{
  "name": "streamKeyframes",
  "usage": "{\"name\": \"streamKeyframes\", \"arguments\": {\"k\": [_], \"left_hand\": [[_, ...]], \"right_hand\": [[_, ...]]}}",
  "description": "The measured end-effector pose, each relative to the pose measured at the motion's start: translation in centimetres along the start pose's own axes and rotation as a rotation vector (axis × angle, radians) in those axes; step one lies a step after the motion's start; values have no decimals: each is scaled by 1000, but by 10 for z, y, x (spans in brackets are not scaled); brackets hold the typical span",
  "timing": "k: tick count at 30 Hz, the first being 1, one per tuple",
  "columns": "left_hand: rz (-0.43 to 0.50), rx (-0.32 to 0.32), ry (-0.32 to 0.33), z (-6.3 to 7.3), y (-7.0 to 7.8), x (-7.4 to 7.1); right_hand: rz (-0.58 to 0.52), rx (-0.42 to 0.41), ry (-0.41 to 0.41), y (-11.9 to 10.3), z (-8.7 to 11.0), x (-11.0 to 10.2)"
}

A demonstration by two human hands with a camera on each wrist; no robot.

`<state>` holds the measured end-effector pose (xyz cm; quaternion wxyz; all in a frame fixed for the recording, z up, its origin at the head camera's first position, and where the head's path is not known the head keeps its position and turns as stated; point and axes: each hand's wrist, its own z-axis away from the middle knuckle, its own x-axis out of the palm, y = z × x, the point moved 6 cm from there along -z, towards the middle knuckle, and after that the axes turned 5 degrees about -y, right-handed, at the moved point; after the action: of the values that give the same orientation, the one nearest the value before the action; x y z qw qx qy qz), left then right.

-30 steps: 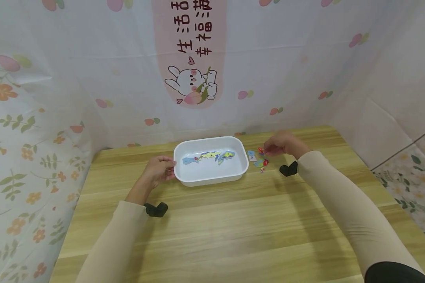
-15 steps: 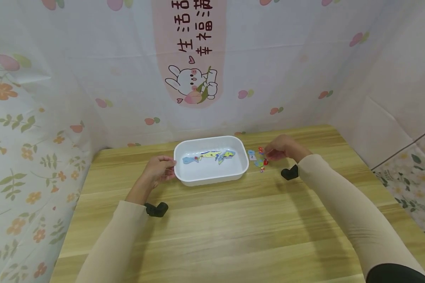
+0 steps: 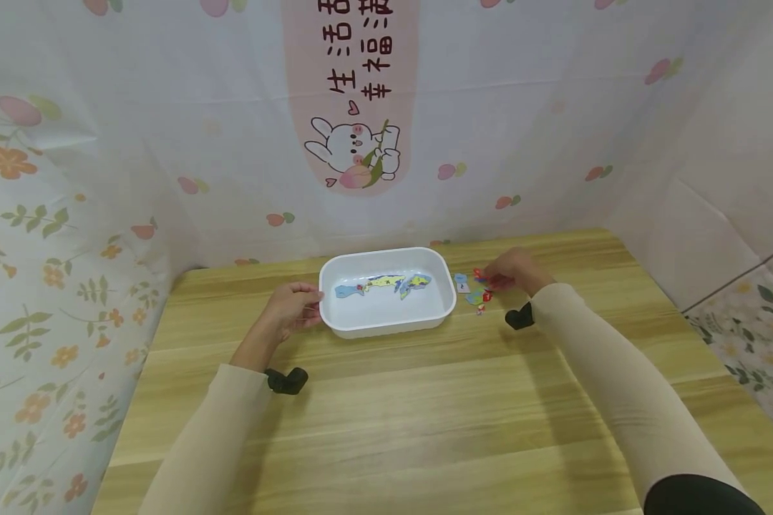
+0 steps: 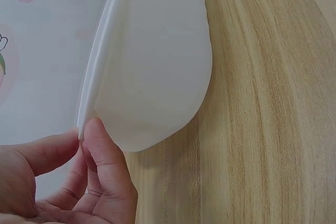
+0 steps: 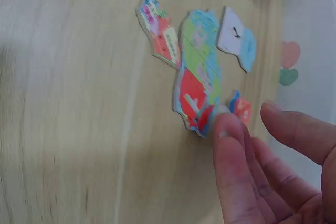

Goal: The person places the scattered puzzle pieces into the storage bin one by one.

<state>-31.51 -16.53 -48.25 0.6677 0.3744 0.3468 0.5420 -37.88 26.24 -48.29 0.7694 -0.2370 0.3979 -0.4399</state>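
Observation:
My left hand [image 3: 291, 307] pinches the left rim of a white plastic tray [image 3: 386, 320] between thumb and fingers, seen close in the left wrist view. Inside the tray lie several flat, irregular cut-out pieces printed in blue and yellow [image 3: 383, 283]. Right of the tray, my right hand [image 3: 512, 270] is low over more such pieces. In the right wrist view its fingertips are at a small red and blue piece [image 5: 205, 118], overlapping a long green and red piece [image 5: 198, 61]. The thumb stands apart from the fingers.
A white and blue piece [image 5: 232, 34], an orange and pink piece [image 5: 160, 31] and a small orange-red piece [image 5: 242, 109] lie around the long one. The wooden table [image 3: 386, 415] meets a patterned cloth wall [image 3: 232, 179] right behind the tray.
My right hand shifts slightly over the small pieces, its fingertips staying near the red ones. The left hand keeps its grip on the tray, and the head view has shifted a little.

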Motion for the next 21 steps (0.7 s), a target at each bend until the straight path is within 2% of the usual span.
{"name": "streamKeyframes", "arguments": {"k": [7, 13, 16, 21], "left_hand": [[0, -9, 5, 0, 0, 0], [9, -7, -4, 0, 0, 0], [10, -1, -9, 0, 0, 0], [15, -1, -5, 0, 0, 0]], "right_hand": [[1, -15, 46, 4, -4, 6], [11, -28, 87, 4, 1, 8], [39, -24, 114, 5, 0, 7], [158, 2, 143, 4, -6, 7]]}}
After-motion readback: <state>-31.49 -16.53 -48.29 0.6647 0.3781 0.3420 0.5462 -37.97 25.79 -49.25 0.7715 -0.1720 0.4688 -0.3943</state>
